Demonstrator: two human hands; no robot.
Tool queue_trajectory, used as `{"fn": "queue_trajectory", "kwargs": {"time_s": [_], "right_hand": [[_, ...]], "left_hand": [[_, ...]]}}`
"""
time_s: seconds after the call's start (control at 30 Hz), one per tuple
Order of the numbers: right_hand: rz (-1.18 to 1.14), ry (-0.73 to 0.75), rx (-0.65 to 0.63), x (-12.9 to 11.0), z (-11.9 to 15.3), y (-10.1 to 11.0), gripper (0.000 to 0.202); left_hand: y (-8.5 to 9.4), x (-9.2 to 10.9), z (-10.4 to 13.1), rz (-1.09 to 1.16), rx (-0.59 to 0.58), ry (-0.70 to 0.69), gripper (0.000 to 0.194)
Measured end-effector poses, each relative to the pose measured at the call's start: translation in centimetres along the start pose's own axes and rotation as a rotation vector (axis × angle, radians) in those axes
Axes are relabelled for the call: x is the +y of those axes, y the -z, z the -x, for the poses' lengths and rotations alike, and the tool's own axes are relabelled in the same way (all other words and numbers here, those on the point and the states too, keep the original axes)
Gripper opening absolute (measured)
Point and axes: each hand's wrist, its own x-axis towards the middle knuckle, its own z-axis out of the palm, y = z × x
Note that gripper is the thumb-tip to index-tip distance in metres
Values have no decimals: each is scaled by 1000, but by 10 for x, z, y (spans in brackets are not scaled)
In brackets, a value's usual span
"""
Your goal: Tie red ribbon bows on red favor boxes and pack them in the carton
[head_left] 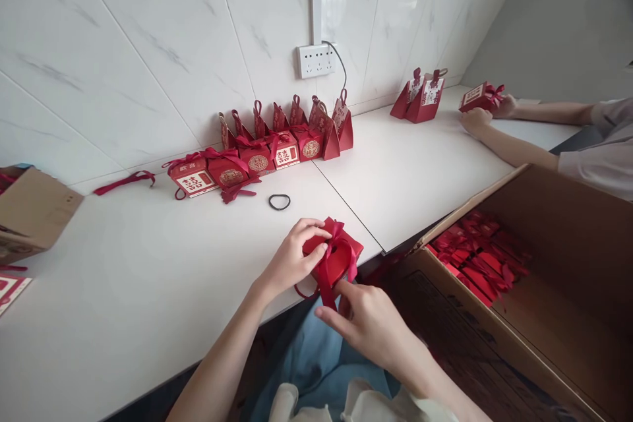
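Observation:
A red gift box (341, 264) with a dark pink ribbon (333, 249) tied in a bow rests at the table's front edge, just above my lap. My left hand (298, 252) is closed at the box's left side, its thumb and fingertips pinching the ribbon near the knot. At the near side, my right hand (373, 323) has its fingers curled around a hanging ribbon tail, index finger against the box, thumb stretched left. Part of the box's near face is hidden by this hand. A thin red cord loop (305, 293) hangs at its left.
Several red boxes with bows (260, 161) line the wall, before upright triangular boxes (341, 120). A black band (279, 202) and a loose ribbon (126, 182) lie nearby. A large carton (465, 277) holds more red boxes. At right, another person's hands (477, 120) hold a box.

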Motion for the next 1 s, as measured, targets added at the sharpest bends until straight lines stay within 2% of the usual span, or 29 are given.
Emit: {"fn": "queue_trajectory", "kwargs": {"time_s": [0.1,0.2,0.27,0.37,0.5,0.57,0.63,0.7,0.9,1.0], "right_hand": [[-132,27,-42,1,-8,-7,32],[-429,2,-199,11,-14,-2,35],[-533,-55,-302,20,-14,8,38],[-526,-113,-362,34,-9,27,41],[-500,-80,-458,58,-3,49,53],[-614,-154,-386,68,-4,53,63],[-726,-264,-206,72,-10,50,69],[-794,-309,-72,68,-19,42,67],[-776,-162,79,48,-29,26,48],[-788,-136,105,52,-27,27,53]], "left_hand": [[-3,2,0,15,6,22,17],[-5,5,1,-33,33,20,13],[-7,5,1,-45,51,23,9],[-8,3,1,-17,46,41,3],[-7,3,-1,-22,46,52,2],[-7,5,-1,-39,52,51,1],[-8,8,-1,-66,66,48,2],[-10,11,-2,-104,85,46,2],[-18,10,-2,-161,158,35,6],[-20,7,-1,-152,165,23,5]]}}
